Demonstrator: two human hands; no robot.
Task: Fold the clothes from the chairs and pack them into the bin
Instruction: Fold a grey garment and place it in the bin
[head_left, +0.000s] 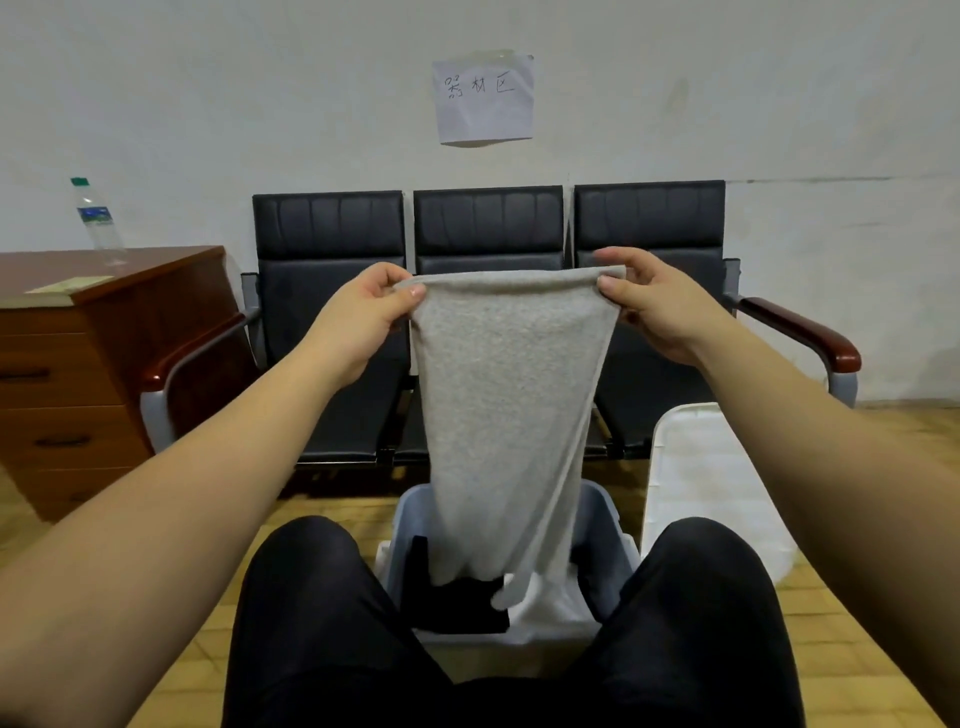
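While the grey garment (511, 415) hangs in the air, its top edge is pinched at one corner by the left hand (363, 317) and at the other by the right hand (652, 304), thumbs and fingers curled onto the cloth. Its lower end is draped into the pale bin (610, 540), which is set below the hands between the knees, with a black folded item (457, 605) inside. Beyond the hands a row of black chairs (488, 228) is seen. A white lid (711, 483) lies under the right forearm.
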